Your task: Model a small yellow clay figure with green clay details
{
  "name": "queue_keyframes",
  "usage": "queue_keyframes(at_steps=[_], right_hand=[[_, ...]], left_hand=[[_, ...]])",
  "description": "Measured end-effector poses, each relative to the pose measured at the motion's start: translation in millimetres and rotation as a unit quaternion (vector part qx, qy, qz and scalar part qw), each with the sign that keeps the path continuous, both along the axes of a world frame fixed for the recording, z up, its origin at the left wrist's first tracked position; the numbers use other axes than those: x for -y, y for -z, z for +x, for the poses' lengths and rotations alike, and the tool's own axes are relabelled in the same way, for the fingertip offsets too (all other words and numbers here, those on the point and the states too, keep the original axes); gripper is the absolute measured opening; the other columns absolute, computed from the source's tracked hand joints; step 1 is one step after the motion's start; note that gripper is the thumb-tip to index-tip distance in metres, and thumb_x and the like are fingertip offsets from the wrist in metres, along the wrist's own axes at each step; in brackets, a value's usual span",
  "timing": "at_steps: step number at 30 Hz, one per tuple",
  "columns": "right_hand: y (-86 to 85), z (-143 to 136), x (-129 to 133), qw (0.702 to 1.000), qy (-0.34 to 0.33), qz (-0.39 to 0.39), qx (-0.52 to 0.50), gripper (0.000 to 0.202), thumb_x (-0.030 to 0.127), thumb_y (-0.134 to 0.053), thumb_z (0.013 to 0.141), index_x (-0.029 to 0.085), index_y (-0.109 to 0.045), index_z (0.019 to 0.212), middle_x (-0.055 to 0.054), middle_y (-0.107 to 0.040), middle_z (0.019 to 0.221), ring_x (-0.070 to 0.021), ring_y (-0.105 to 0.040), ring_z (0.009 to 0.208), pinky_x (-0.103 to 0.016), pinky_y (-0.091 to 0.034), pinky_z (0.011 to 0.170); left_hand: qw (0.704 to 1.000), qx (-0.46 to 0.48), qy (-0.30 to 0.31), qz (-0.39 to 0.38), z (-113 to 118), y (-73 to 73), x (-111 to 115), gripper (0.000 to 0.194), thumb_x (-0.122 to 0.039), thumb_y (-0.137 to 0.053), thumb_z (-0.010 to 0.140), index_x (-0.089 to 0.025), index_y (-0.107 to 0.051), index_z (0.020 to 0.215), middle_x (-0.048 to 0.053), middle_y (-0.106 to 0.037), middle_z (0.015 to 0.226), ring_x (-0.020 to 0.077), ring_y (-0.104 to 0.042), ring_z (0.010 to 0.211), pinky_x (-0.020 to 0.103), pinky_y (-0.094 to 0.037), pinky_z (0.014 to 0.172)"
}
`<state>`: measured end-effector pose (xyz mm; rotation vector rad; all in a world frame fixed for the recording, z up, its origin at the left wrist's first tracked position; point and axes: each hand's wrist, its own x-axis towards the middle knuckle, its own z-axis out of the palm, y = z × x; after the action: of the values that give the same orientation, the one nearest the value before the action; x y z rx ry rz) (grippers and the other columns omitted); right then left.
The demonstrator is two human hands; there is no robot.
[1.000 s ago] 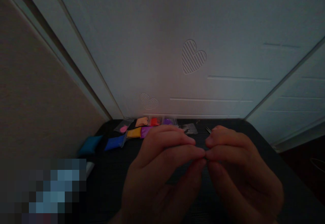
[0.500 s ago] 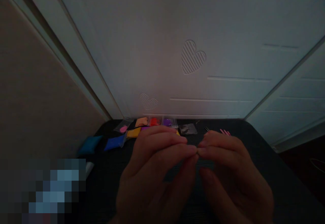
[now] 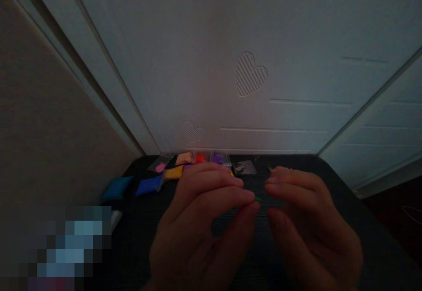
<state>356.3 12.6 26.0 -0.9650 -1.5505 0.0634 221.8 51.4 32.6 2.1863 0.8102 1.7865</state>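
My left hand [image 3: 204, 225] pinches a tiny green pointed piece [image 3: 258, 199] between thumb and forefinger. Its tip sticks out to the right; the rest is hidden by the fingers, and the material looks like modelling clay, though I cannot be sure. Just to the right, my right hand [image 3: 313, 225] is curled with a gap between thumb and fingers, and nothing shows in it. The two hands are apart, held above the dark table [image 3: 132, 247].
Along the table's back lie packets of coloured clay: blue [image 3: 149, 185], teal [image 3: 118, 188], yellow [image 3: 173, 172], peach [image 3: 183, 158] and red [image 3: 201, 158]. A clear bag [image 3: 244, 168] and a pointed metal tool [image 3: 269, 168] lie behind my hands. A white panel [image 3: 211, 62] rises behind.
My right hand has moved slightly right, away from my left fingertips, and its thumb and fingers have parted from the piece. The green tip now shows.
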Motion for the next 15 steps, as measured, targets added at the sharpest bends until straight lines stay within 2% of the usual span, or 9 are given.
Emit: queue_keyframes(at_steps=[4, 15], right_hand=[[1.7, 2.8, 0.4, 1.000, -0.001, 0.006, 0.022, 0.029, 0.006, -0.058, 0.069, 0.017, -0.058, 0.096, -0.002, -0.054, 0.098, -0.0139, -0.050, 0.096, -0.024, -0.040, 0.087], [1.8, 4.2, -1.3, 0.999, 0.025, 0.018, 0.044, 0.025, 0.006, -0.058, 0.069, 0.018, -0.058, 0.091, -0.002, -0.055, 0.096, -0.0144, -0.051, 0.095, -0.026, -0.041, 0.085]], left_hand=[[1.000, -0.003, 0.021, -0.005, 0.0, 0.3, -1.7, 0.019, -0.008, -0.062, 0.067, -0.022, -0.059, 0.080, -0.001, -0.058, 0.083, 0.0135, -0.055, 0.086, 0.031, -0.049, 0.080], [0.999, -0.026, 0.016, -0.025, -1.2, -2.7, 3.5, 0.020, -0.009, -0.062, 0.067, -0.022, -0.059, 0.081, -0.002, -0.060, 0.085, 0.0143, -0.057, 0.087, 0.032, -0.049, 0.083]])
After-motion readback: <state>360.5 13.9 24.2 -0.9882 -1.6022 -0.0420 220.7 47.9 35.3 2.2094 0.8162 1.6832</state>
